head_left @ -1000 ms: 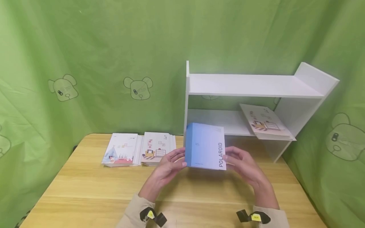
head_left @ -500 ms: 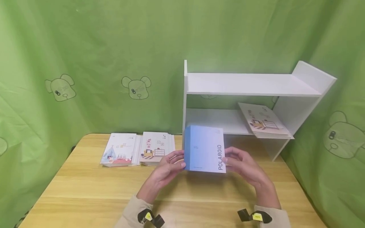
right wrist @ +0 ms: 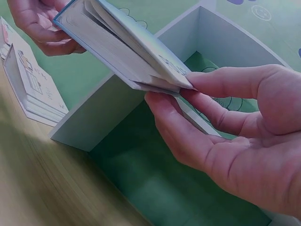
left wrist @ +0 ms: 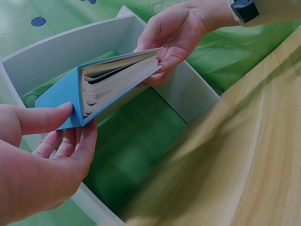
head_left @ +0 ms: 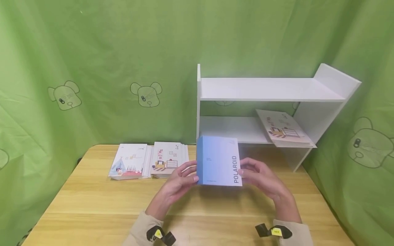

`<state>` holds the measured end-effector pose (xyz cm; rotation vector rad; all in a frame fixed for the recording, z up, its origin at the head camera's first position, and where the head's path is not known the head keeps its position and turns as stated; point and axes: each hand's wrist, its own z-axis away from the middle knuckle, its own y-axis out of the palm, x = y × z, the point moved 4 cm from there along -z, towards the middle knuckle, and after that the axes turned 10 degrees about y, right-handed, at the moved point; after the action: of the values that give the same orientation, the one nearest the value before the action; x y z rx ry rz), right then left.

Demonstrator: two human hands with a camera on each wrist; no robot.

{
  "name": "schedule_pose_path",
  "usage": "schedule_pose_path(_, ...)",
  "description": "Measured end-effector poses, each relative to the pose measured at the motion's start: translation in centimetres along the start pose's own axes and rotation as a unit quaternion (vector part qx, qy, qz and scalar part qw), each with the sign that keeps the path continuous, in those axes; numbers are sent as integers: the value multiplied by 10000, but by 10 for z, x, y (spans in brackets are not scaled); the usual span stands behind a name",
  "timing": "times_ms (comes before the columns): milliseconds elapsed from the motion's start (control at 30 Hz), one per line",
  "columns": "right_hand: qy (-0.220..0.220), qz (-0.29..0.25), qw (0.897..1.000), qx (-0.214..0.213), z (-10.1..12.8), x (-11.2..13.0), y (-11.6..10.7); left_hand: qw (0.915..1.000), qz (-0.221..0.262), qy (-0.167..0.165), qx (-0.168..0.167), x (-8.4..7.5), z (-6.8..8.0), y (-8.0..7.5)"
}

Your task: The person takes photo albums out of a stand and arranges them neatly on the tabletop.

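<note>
A small, thick photo album (head_left: 220, 160) has a pale blue-to-white cover marked POLAROID and a blue spine. Both hands hold it tilted above the table, in front of the shelf. My left hand (head_left: 178, 182) pinches the spine side, thumb on the spine and fingers beneath, as the left wrist view shows. At the opposite side, my right hand (head_left: 264, 177) grips the loose edge of the covers between thumb and fingers. In the right wrist view the album's page block (right wrist: 101, 44) shows, its pages slightly fanned between the covers.
A white two-tier shelf (head_left: 271, 89) stands at the back right. On its lower board lies an illustrated white album (head_left: 286, 128), jutting past the front edge. Left of it, white albums with a tent picture (head_left: 130, 159) and a furniture picture (head_left: 167, 157) lie on the wooden table (head_left: 92, 208).
The album has come down slightly and a little nearer, still held by both hands. The head view has shifted a bit, so the shelf appears slightly further left.
</note>
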<state>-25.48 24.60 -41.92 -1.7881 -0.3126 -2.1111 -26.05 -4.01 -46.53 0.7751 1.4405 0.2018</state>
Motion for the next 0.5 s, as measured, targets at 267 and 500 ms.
schedule_pose_path(267, 68, -61, 10000, 17, -4, 0, 8, 10000, 7, -29, -79, -2, 3, -8)
schedule_pose_path(500, 52, -117, 9999, -12, -9, -2, 15, 9998, -144, -8, -133, -5, 8, -15)
